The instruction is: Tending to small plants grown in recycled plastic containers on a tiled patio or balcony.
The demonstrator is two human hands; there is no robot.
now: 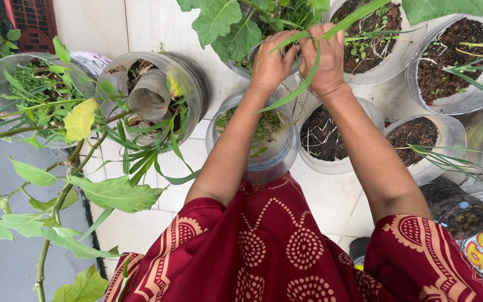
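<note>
Cut-bottle planters (264, 140) of dark soil crowd the tiled ledge ahead of you. Your left hand (272, 64) and right hand (324, 59), side by side, both pinch long grass-like leaves (303, 84), whose blades slant from upper right down to lower left.

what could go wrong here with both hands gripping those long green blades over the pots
The left hand and right hand both close on the long green blades; a hard pull might tear them or uproot the plant. The clear pots stand crowded below the forearms, so an elbow may tip one and spill soil.
</note>
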